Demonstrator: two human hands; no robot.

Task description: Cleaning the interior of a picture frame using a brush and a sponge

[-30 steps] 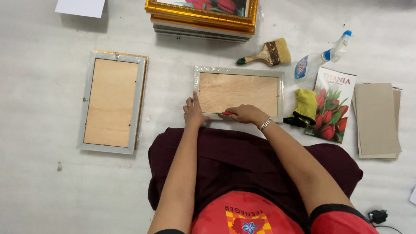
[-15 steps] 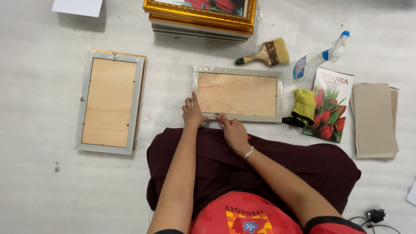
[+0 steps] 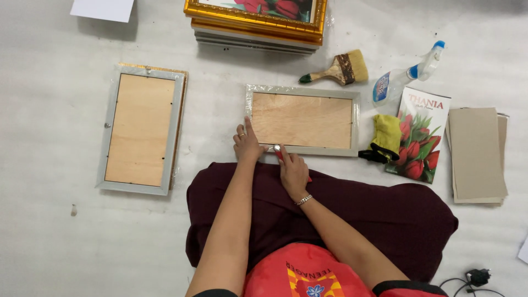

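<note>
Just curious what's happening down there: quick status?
Left hand pressing silver frame corner. Right hand gripping red tool at frame's near edge. Yellow cloth beside frame, not blocking.

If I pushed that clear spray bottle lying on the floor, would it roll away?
Probably a little. The spray bottle lies on its side with a rounded body, so it might roll, but its blue-tipped trigger head would likely stop it turning far. It looks like thin clear plastic, so it is probably light and may slide easily on the smooth pale floor.
</note>
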